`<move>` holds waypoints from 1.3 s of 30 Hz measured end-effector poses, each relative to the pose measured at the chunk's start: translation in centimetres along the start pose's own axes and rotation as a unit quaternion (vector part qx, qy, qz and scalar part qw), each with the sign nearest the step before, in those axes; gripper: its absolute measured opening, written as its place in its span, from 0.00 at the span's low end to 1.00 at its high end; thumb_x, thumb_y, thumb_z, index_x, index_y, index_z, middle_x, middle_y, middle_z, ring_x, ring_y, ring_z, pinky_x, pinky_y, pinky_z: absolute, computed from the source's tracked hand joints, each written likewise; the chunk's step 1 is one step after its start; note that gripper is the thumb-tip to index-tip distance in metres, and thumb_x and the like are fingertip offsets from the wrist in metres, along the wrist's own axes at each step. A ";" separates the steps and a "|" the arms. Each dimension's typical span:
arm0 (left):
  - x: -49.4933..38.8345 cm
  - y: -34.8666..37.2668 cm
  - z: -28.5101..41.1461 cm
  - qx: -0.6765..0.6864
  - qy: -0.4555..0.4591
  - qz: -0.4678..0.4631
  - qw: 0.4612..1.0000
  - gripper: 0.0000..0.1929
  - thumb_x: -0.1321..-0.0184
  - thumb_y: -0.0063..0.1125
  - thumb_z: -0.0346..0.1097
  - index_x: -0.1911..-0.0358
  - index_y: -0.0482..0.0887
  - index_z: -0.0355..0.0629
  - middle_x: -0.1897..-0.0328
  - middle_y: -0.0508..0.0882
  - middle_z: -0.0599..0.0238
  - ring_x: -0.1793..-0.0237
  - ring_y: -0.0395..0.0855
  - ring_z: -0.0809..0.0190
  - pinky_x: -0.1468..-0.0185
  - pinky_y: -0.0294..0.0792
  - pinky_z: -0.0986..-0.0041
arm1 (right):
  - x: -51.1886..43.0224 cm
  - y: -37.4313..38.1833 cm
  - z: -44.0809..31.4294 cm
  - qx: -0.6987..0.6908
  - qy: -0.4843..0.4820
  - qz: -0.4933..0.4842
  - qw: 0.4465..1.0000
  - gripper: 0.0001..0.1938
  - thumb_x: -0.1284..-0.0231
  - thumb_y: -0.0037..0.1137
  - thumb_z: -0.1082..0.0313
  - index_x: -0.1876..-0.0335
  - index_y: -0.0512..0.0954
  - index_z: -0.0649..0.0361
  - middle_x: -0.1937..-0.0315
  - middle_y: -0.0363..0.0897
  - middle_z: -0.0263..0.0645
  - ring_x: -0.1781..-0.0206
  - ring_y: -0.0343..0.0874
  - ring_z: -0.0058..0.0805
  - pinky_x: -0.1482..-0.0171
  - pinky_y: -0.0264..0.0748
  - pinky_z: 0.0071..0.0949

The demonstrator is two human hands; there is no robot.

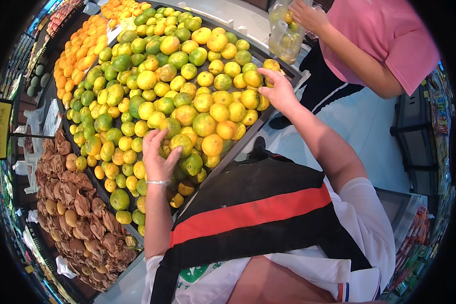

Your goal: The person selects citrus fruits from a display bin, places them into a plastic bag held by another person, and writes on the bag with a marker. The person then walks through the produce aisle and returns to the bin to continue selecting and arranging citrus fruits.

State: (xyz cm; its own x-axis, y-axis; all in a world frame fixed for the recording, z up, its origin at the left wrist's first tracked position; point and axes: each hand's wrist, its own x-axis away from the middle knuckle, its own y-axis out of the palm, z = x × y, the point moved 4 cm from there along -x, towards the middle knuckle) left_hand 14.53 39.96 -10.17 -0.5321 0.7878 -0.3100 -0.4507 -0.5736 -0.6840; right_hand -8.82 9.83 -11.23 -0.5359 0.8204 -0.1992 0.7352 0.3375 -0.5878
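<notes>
My left hand [156,154] rests among yellow-green mandarins on a sloping display, thumb and fingers spread. Its thumb lies against the lower edge of a greenish mandarin [181,143], and its fingertips reach beside another one [170,127]. A silver bangle [158,182] circles that wrist. Farther out, near the right edge of the pile, my right hand [279,89] has its fingers apart. The index finger and thumb come to the right side of a yellow-green mandarin [252,78], which sits among the others; whether they press on it is hard to see.
The display's dark rim [231,154] runs close before my black apron [250,212]. Brown paper-wrapped fruit [79,212] lies at left, orange fruit [81,53] at far left. A person in a pink shirt [380,38] stands at right, near a clear bag of fruit [287,38].
</notes>
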 end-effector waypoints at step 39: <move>0.5 0.8 -0.5 0.040 -0.002 0.019 0.999 0.29 0.55 0.71 0.26 0.44 0.80 0.41 0.42 0.75 0.52 0.41 0.73 0.47 0.37 0.67 0.61 | -15.7 -14.5 11.0 -0.748 0.173 0.255 0.588 0.41 0.33 0.51 0.45 0.21 0.46 0.50 0.24 0.49 0.47 0.25 0.54 0.49 0.28 0.56 0.52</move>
State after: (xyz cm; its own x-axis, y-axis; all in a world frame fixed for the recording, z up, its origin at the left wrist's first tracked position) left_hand 14.24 40.01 -11.17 -0.5529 0.7648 -0.3308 -0.4866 -0.6186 -0.6168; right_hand -15.67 -13.04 -8.21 -0.1622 0.9484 0.2723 0.4441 -0.1762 0.8785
